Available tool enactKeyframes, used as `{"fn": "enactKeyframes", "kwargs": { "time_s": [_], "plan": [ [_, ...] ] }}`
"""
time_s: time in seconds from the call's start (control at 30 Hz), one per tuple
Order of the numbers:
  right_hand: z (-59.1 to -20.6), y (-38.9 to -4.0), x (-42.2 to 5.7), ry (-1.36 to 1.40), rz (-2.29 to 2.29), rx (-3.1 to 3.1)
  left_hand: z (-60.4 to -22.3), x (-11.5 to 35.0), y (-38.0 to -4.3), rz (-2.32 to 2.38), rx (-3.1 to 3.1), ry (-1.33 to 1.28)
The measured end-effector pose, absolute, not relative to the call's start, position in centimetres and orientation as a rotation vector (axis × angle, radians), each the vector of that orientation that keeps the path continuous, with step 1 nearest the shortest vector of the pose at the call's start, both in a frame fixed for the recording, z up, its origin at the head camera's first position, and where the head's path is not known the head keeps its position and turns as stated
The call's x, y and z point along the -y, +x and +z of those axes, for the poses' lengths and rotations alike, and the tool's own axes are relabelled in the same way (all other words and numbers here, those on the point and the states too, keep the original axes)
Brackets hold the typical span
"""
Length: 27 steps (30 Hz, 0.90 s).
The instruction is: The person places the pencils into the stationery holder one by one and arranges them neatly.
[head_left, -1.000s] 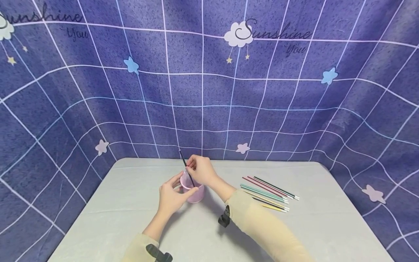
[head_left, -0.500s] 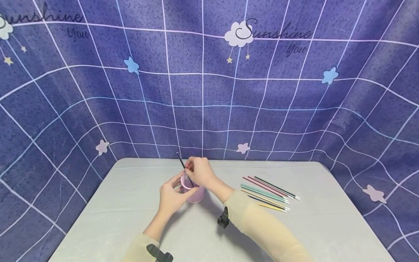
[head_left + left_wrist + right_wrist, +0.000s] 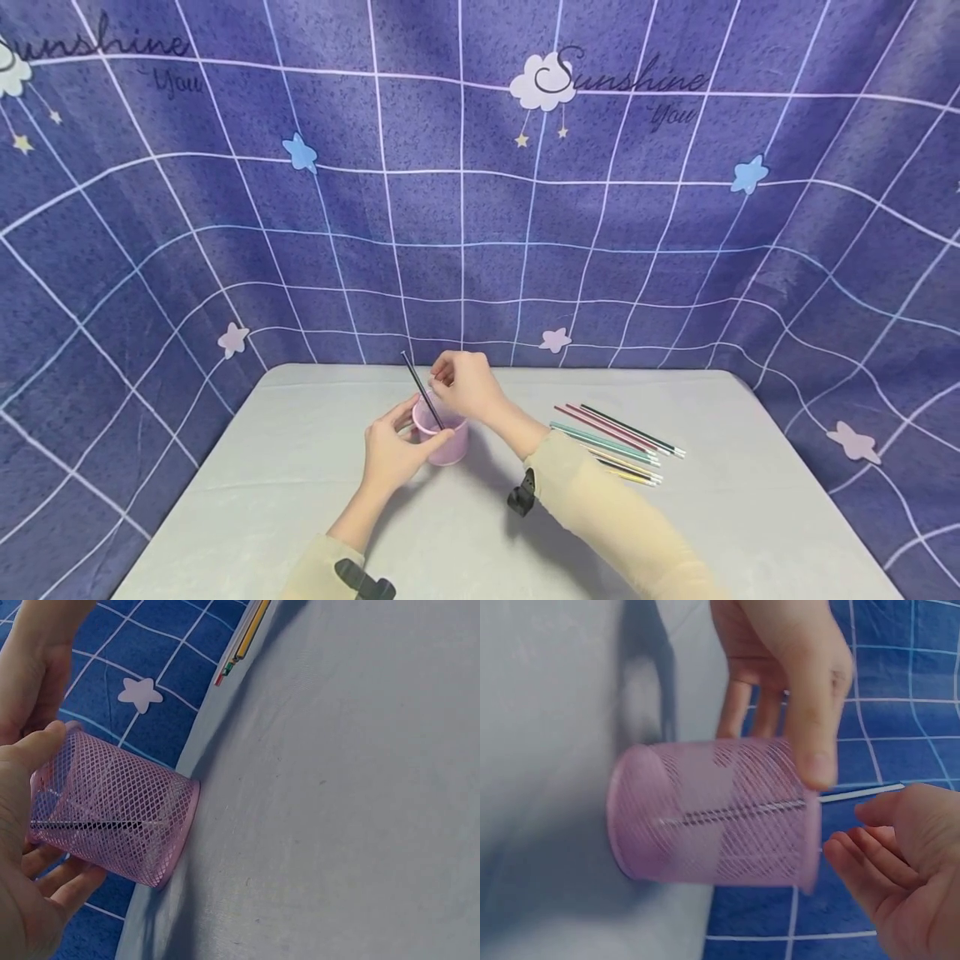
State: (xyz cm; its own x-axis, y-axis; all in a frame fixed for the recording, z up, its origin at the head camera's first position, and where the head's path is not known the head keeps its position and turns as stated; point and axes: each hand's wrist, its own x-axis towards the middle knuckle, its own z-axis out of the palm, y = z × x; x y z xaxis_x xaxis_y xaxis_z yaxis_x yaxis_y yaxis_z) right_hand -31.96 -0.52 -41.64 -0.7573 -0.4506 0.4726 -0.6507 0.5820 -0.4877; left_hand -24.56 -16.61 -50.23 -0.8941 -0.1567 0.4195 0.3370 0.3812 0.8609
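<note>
My left hand (image 3: 397, 448) grips a pink mesh pencil cup (image 3: 452, 448) that stands upright on the table. Its thumb and fingers reach round the cup near the rim. A dark pencil (image 3: 419, 387) leans inside, its upper end sticking out past the rim toward the far left. The part within shows through the mesh wall (image 3: 742, 825) in the right wrist view. My right hand (image 3: 467, 387) hovers just above the rim, beside the pencil. In the right wrist view its loosely bent fingers (image 3: 862, 862) and thumb are apart, with nothing between them.
To the right on the pale table (image 3: 247, 500) lie several pencils in a loose row: red pencils (image 3: 607, 428), teal pencils (image 3: 600, 442), dark ones and yellow ones, their white ends toward the right. A purple-blue grid curtain (image 3: 480, 208) hangs behind the table and along both sides.
My right hand has let go of the dark pencil and moved slightly right of it. The pencil has sunk a little lower and now leans in the cup. The left hand has stayed put.
</note>
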Motion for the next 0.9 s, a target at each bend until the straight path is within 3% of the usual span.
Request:
{"fn": "enactKeyframes", "kwargs": {
  "time_s": [0.53, 0.9],
  "plan": [
    [-37.7, -31.0, -7.2, 0.915, 0.868, 2.475, -50.5, 16.7, -25.2, -1.538, 2.220, -0.115],
    [-39.5, -28.2, -16.9, 0.810, 0.789, 2.555, -50.1, 16.6, -24.9, -1.553, 2.215, -0.111]
  ]
}}
